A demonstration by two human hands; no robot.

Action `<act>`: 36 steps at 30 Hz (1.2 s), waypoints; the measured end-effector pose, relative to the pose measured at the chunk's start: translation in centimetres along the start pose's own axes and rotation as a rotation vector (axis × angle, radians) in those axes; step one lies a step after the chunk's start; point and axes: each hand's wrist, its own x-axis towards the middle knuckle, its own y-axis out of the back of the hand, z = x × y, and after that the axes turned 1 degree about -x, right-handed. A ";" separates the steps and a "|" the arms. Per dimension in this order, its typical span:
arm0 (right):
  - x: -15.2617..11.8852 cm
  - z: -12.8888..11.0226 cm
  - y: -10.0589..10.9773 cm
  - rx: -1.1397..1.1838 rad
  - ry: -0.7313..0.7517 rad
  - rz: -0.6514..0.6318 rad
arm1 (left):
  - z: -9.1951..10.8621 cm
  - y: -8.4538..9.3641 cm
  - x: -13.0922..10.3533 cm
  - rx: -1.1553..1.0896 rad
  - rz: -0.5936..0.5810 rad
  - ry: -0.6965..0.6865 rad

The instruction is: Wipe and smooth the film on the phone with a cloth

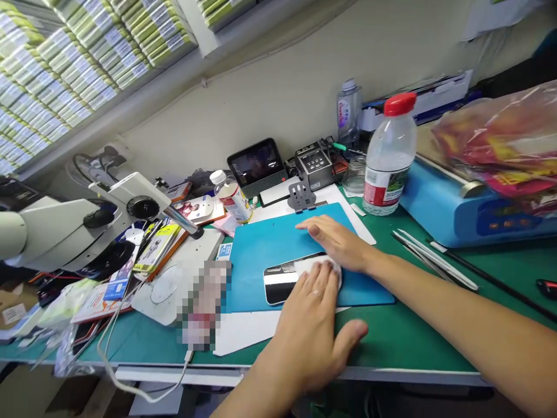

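A phone point(278, 290) with a dark, glossy, reflecting face lies at a slant on the blue mat point(265, 244). My left hand point(311, 319) presses a white wipe point(308, 264) onto its right part, fingers together and thumb held out to the side. Beside the phone's far right end is my right hand point(337, 241), its fingers stretched out to the left and holding nothing. Whether it touches the phone's edge I cannot tell. Both the wipe and my hands hide the right end of the phone.
A microscope point(108, 220) stands at left, near a blurred-out object with a white cable point(117, 371). Behind the mat are a small display point(256, 165) and a drink bottle point(232, 197). At right stand a red-capped bottle point(389, 157), tweezers point(435, 258) and a blue machine point(456, 209).
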 end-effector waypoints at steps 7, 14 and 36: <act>0.4 -0.4 0.4 -0.160 0.018 -0.181 | -2.8 0.8 -1.0 0.071 0.102 0.131; 0.2 -0.9 0.9 -0.188 0.033 -0.346 | -2.8 -0.6 -5.7 0.087 0.183 0.249; -0.2 -1.5 -0.3 -0.292 0.056 -0.356 | -6.6 1.9 -2.3 0.050 0.157 0.353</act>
